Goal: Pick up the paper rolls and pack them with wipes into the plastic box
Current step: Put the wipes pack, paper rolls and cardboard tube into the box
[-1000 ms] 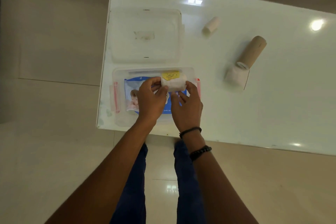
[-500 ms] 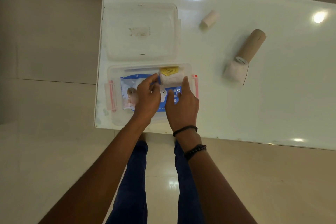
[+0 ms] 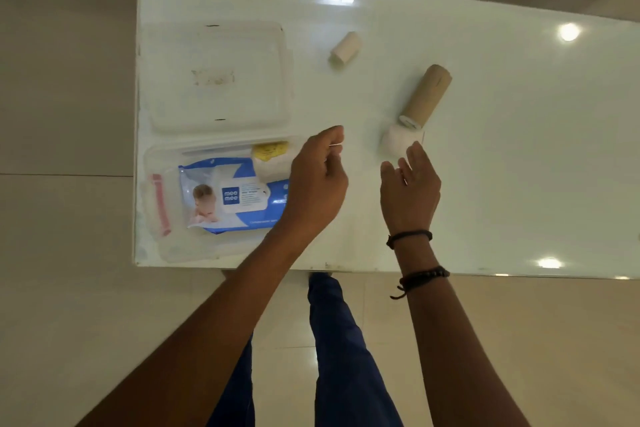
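A clear plastic box stands at the table's near left corner. Inside it lie a blue pack of wipes and, at its far right, a white paper roll with a yellow label. My left hand hovers over the box's right end, fingers loosely curled and holding nothing. My right hand is open, fingers spread, just short of a white paper roll. That roll touches a long brown cardboard tube. A small cream roll lies farther back.
The box's clear lid lies flat behind the box. The glossy white table ends just past the box on the left and near sides. My legs in blue trousers are below the near edge.
Both hands have let go of the yellow-labelled roll, which now rests in the box. They have lifted and moved right, the right hand toward the white roll by the tube.
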